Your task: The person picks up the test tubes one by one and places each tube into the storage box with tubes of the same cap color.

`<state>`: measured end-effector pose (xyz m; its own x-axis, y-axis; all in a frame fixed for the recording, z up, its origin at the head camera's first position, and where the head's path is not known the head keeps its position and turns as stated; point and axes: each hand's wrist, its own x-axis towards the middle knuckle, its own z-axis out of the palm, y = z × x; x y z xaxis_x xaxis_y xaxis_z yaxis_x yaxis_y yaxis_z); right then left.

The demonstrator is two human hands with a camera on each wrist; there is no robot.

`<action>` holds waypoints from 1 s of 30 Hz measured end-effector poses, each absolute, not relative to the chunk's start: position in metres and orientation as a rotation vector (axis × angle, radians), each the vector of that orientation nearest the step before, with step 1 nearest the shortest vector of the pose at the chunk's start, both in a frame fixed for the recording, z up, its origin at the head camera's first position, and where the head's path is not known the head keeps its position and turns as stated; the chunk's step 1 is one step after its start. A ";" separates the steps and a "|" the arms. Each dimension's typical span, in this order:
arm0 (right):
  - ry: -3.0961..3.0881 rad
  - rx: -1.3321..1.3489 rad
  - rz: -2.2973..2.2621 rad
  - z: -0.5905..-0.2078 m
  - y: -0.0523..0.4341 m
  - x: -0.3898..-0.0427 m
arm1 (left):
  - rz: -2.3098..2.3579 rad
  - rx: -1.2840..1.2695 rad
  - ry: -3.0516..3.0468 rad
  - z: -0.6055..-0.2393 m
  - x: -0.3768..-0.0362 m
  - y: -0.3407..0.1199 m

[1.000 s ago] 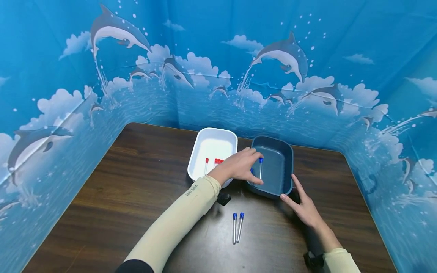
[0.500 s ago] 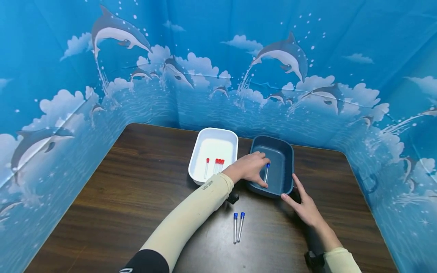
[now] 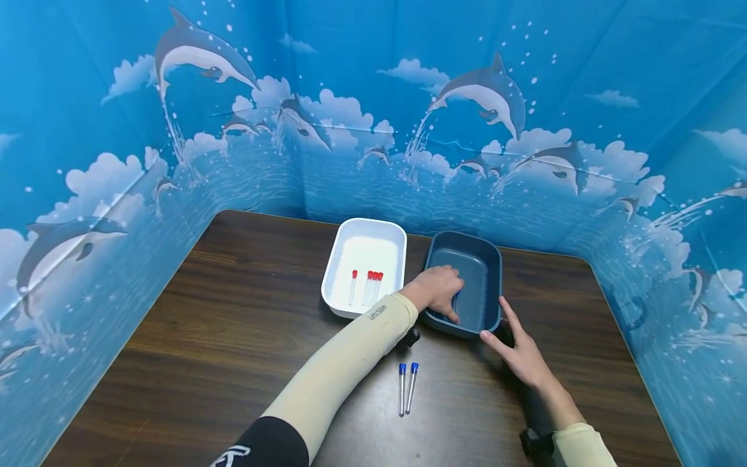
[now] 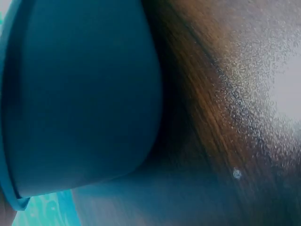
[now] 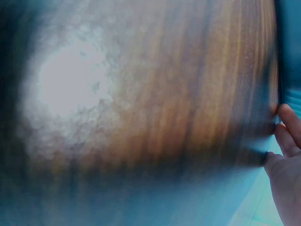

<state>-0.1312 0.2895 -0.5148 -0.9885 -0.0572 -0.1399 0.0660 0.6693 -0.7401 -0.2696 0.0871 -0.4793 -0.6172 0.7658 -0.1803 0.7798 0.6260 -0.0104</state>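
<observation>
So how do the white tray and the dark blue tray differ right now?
The white tray holds red-capped tubes and no hand touches it. In the dark blue tray only one tube shows, under the left hand that reaches in. The right hand touches the blue tray's near corner; the white tray sits to its left. Both are rounded rectangular trays, side by side on the table.

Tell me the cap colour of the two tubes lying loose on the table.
Blue caps on both tubes; clearest in the head view.
</observation>
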 end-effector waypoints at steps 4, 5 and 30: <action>2.730 0.002 -1.226 -0.514 0.290 -0.131 | -0.168 1.268 2.689 -0.481 -0.271 0.090; 2.730 0.001 -1.227 -0.514 0.290 -0.131 | -0.179 1.269 2.687 -0.481 -0.271 0.090; 2.755 -0.029 -1.225 -0.518 0.292 -0.131 | -0.246 1.294 2.666 -0.481 -0.268 0.090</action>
<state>-0.1311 0.2915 -0.5182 -0.9919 -0.0685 -0.1073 0.0338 0.6712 -0.7405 -0.2676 0.0901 -0.4811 -0.6096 0.7611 -0.2214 0.7888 0.6101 -0.0745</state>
